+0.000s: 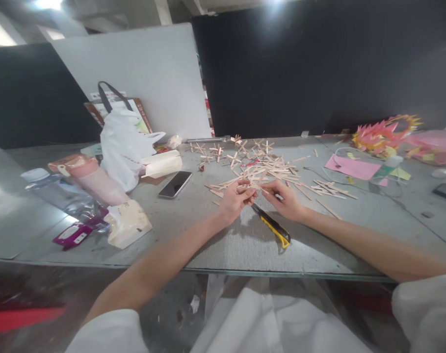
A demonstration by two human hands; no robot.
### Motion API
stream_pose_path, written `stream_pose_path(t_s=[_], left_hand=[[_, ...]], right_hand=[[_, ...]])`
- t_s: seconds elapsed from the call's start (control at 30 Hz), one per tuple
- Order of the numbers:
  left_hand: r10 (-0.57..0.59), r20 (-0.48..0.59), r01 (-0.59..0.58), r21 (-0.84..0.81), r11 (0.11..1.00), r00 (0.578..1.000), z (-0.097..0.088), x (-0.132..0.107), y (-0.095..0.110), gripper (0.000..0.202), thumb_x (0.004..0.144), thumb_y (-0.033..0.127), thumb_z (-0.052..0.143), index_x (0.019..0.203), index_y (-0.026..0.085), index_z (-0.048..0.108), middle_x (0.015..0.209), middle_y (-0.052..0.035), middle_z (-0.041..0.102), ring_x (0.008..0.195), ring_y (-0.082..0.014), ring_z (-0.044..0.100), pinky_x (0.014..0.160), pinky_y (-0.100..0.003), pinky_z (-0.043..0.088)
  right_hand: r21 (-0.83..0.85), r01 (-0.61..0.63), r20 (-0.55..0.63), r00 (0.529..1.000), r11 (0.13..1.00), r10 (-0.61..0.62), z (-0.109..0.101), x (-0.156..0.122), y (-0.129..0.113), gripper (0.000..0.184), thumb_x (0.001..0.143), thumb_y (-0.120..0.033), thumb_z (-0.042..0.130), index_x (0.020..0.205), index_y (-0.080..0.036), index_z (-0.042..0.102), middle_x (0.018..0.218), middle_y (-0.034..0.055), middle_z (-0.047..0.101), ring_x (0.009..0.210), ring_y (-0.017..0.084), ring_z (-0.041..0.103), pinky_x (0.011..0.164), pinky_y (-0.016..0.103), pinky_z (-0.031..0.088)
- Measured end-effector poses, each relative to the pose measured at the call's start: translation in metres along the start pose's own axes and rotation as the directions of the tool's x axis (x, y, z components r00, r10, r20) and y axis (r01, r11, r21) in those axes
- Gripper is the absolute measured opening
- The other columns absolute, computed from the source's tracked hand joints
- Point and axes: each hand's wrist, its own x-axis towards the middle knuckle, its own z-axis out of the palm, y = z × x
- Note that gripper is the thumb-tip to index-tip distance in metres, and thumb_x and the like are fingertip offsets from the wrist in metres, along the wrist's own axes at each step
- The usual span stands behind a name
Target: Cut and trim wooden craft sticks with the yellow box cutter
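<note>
Close together above the grey table, my left hand (pixel 234 202) and my right hand (pixel 283 200) are both closed in a pinch. Between their fingertips is a flat wooden craft stick (pixel 258 187), apparently crossed with others; the exact joint is too small to make out. Just below the hands lies a box cutter (pixel 272 226) with a yellow and black handle. A pile of loose craft sticks (pixel 277 169) spreads behind my fingers. Several star shapes made of crossed sticks (pixel 233 159) stand beyond the pile.
A phone (pixel 175 185), a white plastic bag (pixel 120 144), a clear bottle (pixel 53 191) and a carton-like wrapper (pixel 129 224) lie left. Pink paper (pixel 351 167), thin cables and a spiky pink-yellow paper craft (pixel 377 137) are right. A black panel (pixel 318 68) stands behind the table.
</note>
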Motion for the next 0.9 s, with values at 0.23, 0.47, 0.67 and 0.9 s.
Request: stream_pose_path(t_s=[0.23, 0.47, 0.67, 0.9], left_hand=[[0.010, 0.017, -0.010, -0.001, 1.000, 1.000, -0.0006, -0.0001, -0.0010, 0.066, 0.067, 0.033, 0.099, 0.119, 0.015, 0.063, 0.073, -0.0019, 0.075, 0.056, -0.0110, 0.061, 0.057, -0.024, 0.041], [0.023, 0.027, -0.023, -0.009, 1.000, 0.999, -0.0001, -0.0001, -0.0006, 0.072, 0.068, 0.032, 0.099, 0.127, 0.014, 0.063, 0.073, -0.0032, 0.076, 0.056, -0.0112, 0.061, 0.057, -0.023, 0.041], [0.038, 0.033, -0.038, 0.011, 0.999, 0.999, 0.0035, -0.0023, 0.0018, 0.067, 0.070, 0.035, 0.098, 0.123, 0.015, 0.062, 0.074, -0.0027, 0.075, 0.055, -0.0109, 0.061, 0.055, -0.023, 0.042], [0.051, 0.033, -0.053, 0.064, 0.996, 0.998, 0.0024, -0.0036, -0.0005, 0.059, 0.071, 0.040, 0.098, 0.106, 0.018, 0.056, 0.075, -0.0038, 0.077, 0.056, -0.0130, 0.066, 0.056, -0.024, 0.047]], right_hand=[[-0.039, 0.064, 0.005, 0.998, 0.997, -0.064, -0.0026, -0.0014, 0.0008, 0.028, 0.109, -0.043, 0.053, 0.125, -0.025, 0.066, 0.084, 0.0027, 0.070, 0.065, 0.016, 0.057, 0.060, 0.029, 0.046], [-0.146, 0.047, -0.005, 0.999, 0.988, -0.048, -0.0028, -0.0048, -0.0031, 0.025, 0.109, -0.041, 0.053, 0.126, -0.026, 0.064, 0.083, 0.0027, 0.070, 0.065, 0.017, 0.060, 0.063, 0.031, 0.047], [-0.141, 0.012, -0.058, 0.998, 0.990, -0.020, 0.0001, -0.0039, -0.0009, 0.021, 0.110, -0.044, 0.051, 0.119, -0.027, 0.059, 0.089, 0.0040, 0.069, 0.072, 0.019, 0.062, 0.067, 0.032, 0.049], [-0.024, -0.049, -0.028, 0.998, 0.998, 0.049, 0.0006, 0.0015, -0.0018, 0.025, 0.111, -0.049, 0.046, 0.116, -0.025, 0.052, 0.091, 0.0026, 0.063, 0.068, 0.016, 0.057, 0.067, 0.031, 0.048]])
